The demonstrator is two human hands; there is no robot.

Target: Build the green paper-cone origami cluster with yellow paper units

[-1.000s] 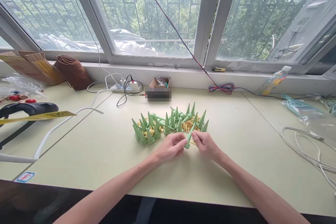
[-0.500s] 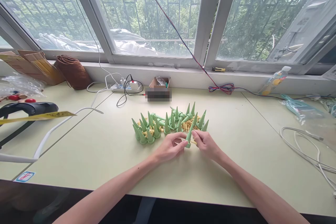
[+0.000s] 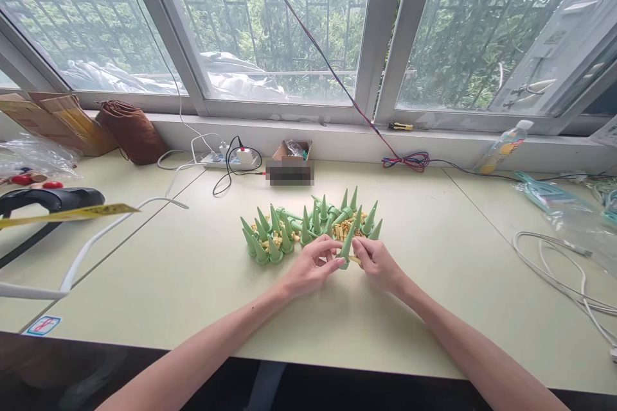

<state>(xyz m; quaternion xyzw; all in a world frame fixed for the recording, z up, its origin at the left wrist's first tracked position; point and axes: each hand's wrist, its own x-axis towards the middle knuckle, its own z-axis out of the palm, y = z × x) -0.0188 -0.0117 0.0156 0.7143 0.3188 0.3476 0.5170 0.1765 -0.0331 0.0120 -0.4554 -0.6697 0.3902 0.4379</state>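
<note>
My left hand point(image 3: 315, 266) pinches a green plastic cone-shaped spike point(image 3: 347, 245) by its wide collar, its point tilted up and slightly right. Close on the right, my right hand point(image 3: 379, 264) is closed on a small yellow plastic piece point(image 3: 355, 259), which reaches to the spike's collar; whether it sits inside the collar I cannot tell. Behind the hands, several like green spikes point(image 3: 274, 249) stand point up, and a few others point(image 3: 289, 214) lie on their sides. Among them are heaps of small yellow pieces point(image 3: 343, 230), partly hidden by the spikes.
On the pale table point(image 3: 193, 270), a small open cardboard box point(image 3: 294, 151) stands near the window, beside a power strip point(image 3: 212, 159). White cables point(image 3: 554, 270) lie at right, near a plastic bottle point(image 3: 506, 148). A black headset point(image 3: 53, 202) and a brown pouch point(image 3: 132, 131) are at left.
Both hands keep their places, with the spike still in the left and the yellow piece in the right. The spike has tilted very slightly; the whole view has shifted a little.
</note>
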